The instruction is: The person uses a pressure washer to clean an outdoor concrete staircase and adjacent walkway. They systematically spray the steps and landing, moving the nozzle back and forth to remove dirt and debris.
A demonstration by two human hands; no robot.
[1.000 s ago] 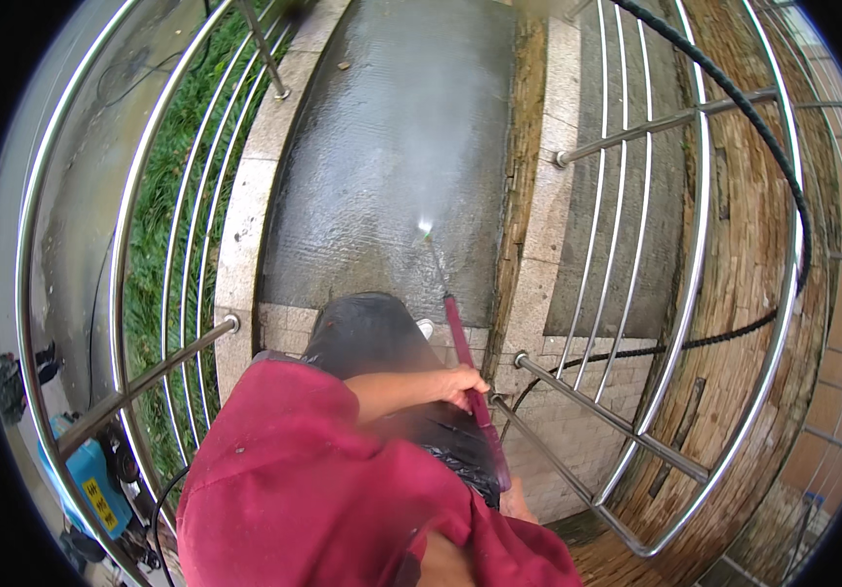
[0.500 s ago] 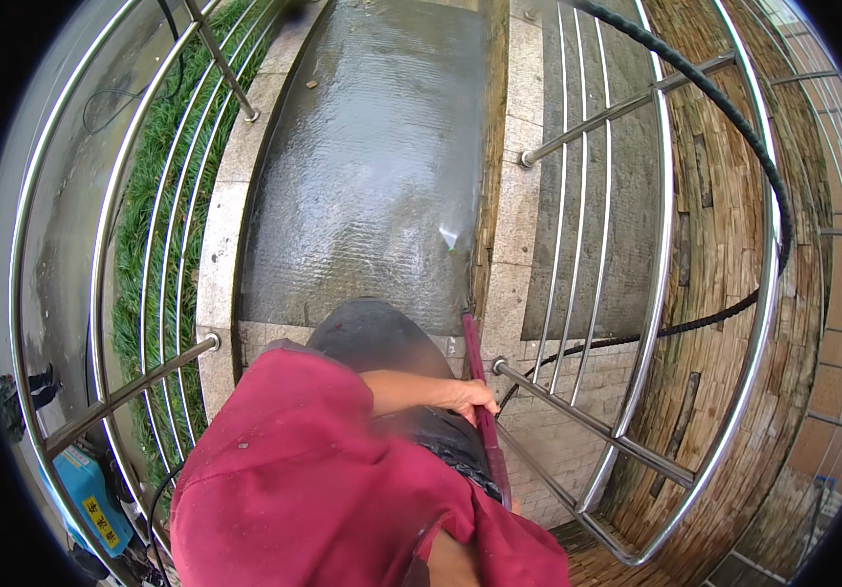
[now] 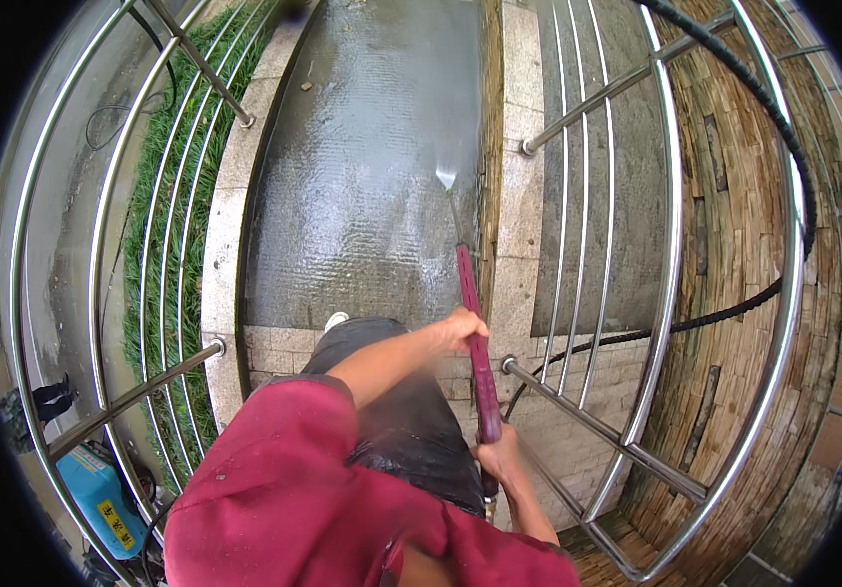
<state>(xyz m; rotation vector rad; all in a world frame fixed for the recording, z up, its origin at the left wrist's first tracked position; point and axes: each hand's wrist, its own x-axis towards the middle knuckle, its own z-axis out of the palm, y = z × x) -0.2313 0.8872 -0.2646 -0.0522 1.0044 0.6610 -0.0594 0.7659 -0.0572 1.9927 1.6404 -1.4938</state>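
A dark red pressure washer wand [image 3: 483, 383] slants away from my body, over the edge between paving bricks and the wet ramp [image 3: 362, 196]. My left hand [image 3: 464, 331] is closed round its middle. Farther back, my right hand [image 3: 501, 454] is closed round the rear part, close to my right thigh. A thin lance runs forward from the red part to a small green nozzle [image 3: 449, 186]. A white fan of spray [image 3: 444, 176] leaves the nozzle toward the ramp, near the right-hand curb.
Metal railings [image 3: 670, 196] flank both sides. A black hose [image 3: 709, 320] crosses the right railing. Grass [image 3: 172, 196] grows beyond the left curb [image 3: 228, 225]. A blue machine [image 3: 98, 494] stands at lower left; another person's legs [image 3: 52, 399] show above it. Right lies a stone-strip surface [image 3: 734, 293].
The wand has moved forward up the ramp, and its spray is farther away. My left hand has moved forward with it. My right hand, hidden before, now shows on the wand's rear.
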